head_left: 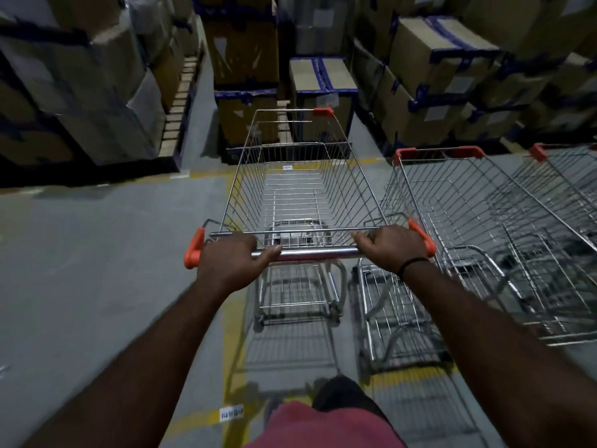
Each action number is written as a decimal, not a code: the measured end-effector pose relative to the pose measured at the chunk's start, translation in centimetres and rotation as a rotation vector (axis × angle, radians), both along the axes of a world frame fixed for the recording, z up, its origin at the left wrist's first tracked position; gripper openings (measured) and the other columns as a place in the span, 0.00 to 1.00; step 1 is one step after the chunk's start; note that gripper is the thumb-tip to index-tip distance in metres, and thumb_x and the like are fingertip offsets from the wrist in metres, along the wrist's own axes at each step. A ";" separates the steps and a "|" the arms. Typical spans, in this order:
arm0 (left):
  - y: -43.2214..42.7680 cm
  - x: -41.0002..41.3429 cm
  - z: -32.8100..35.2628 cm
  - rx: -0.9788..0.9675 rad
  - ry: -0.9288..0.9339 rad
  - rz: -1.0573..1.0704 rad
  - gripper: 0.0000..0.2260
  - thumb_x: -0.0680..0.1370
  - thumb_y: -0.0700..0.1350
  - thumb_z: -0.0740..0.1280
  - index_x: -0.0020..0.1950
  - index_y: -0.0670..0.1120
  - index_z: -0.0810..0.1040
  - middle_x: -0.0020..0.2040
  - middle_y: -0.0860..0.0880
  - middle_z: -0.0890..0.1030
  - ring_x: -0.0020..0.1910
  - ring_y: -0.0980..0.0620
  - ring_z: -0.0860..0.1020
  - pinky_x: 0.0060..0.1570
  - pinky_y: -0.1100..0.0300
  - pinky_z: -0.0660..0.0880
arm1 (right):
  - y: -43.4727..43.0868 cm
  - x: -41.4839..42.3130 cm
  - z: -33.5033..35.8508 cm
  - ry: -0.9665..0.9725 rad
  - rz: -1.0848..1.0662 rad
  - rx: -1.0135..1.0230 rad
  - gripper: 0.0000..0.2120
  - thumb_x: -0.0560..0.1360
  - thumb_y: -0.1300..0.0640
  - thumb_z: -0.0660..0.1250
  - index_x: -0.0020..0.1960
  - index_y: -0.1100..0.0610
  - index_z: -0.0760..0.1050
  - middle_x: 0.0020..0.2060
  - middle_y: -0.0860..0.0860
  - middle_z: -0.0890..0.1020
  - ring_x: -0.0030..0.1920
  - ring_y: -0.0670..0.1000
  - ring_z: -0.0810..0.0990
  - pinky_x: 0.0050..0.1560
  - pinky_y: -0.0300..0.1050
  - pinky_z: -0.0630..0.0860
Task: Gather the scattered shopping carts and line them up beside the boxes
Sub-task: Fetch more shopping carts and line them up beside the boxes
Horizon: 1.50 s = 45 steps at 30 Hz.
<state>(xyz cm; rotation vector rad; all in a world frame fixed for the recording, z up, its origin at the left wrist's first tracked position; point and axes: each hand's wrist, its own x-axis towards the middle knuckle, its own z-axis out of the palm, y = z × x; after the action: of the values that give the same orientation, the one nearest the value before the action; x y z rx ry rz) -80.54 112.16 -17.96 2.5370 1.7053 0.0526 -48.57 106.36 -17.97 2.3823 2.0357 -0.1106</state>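
A wire shopping cart (300, 189) with orange corner caps stands straight ahead of me, its nose pointing at the stacked boxes (245, 101). My left hand (231, 261) grips the left end of its chrome handle bar (310, 253). My right hand (392, 248), with a black band on the wrist, grips the right end. To the right stands a second cart (452, 202), close beside mine. A third cart (562, 179) sits beyond it at the right edge, partly cut off.
Tall stacks of cardboard boxes (436, 59) with blue tape on pallets fill the back and both sides. A narrow aisle (200, 101) runs between the left stacks. Yellow floor lines (232, 334) mark the grey concrete. Open floor (80, 270) lies to my left.
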 end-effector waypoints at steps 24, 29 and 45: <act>-19.8 -0.6 1.3 -0.268 0.111 0.083 0.50 0.65 0.84 0.35 0.76 0.60 0.68 0.80 0.56 0.63 0.76 0.51 0.67 0.75 0.35 0.45 | -18.9 -0.5 -1.0 -0.055 -0.054 0.097 0.34 0.77 0.33 0.44 0.56 0.51 0.83 0.51 0.55 0.84 0.56 0.57 0.79 0.63 0.58 0.66; -21.3 -1.3 1.3 -0.251 0.117 0.076 0.49 0.66 0.84 0.35 0.75 0.60 0.69 0.80 0.56 0.63 0.76 0.51 0.66 0.76 0.35 0.45 | -20.5 -1.4 -0.7 -0.073 -0.026 0.064 0.33 0.79 0.34 0.45 0.60 0.50 0.82 0.56 0.55 0.83 0.59 0.57 0.78 0.64 0.57 0.65; -22.4 -5.2 1.8 -0.229 0.134 0.044 0.43 0.73 0.79 0.41 0.73 0.55 0.74 0.80 0.51 0.64 0.74 0.48 0.69 0.71 0.44 0.61 | -21.2 -5.5 -0.8 -0.064 -0.025 0.056 0.36 0.78 0.33 0.42 0.55 0.51 0.84 0.52 0.54 0.82 0.56 0.56 0.78 0.51 0.51 0.68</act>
<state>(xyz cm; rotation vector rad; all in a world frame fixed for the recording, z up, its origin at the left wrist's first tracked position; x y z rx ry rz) -85.71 89.78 -16.14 2.3836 1.7013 -0.2994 -54.11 85.17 -18.74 2.4100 2.0082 0.0221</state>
